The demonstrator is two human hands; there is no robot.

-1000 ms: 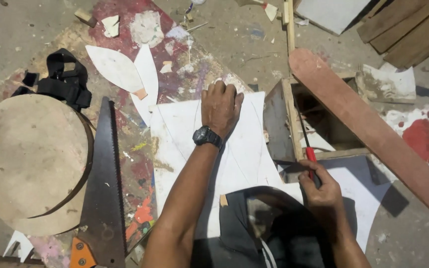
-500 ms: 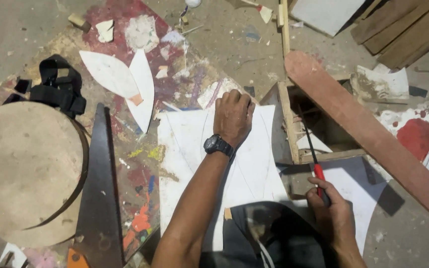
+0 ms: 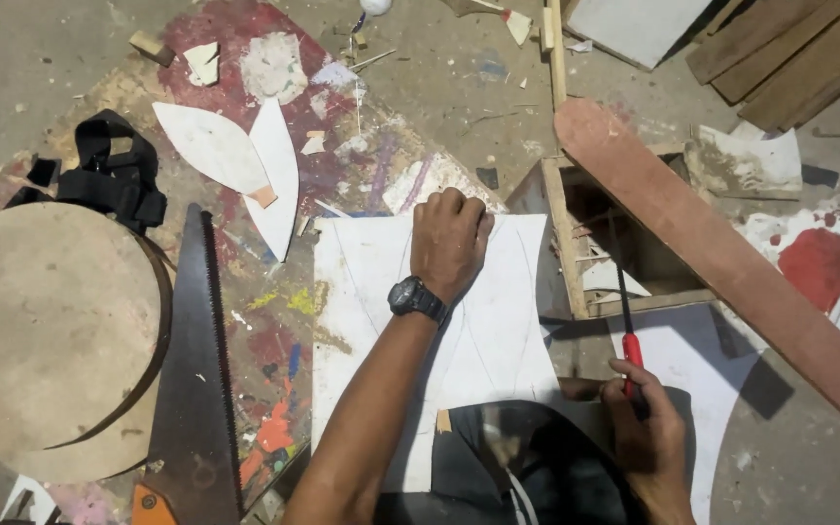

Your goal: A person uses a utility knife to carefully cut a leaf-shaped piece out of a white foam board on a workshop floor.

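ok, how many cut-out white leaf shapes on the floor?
2. One leaf shape lies flat, upper left; the second leaf shape overlaps its right end, pointing down. Both are left of the left hand. More may be hidden.

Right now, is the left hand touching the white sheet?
Touching. The head view shows the left hand closed in a fist, pressing down on the white sheet.

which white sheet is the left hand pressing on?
The big white sheet with pencilled curves, under the left hand. The two cut leaf-shaped pieces lie apart, upper left, untouched.
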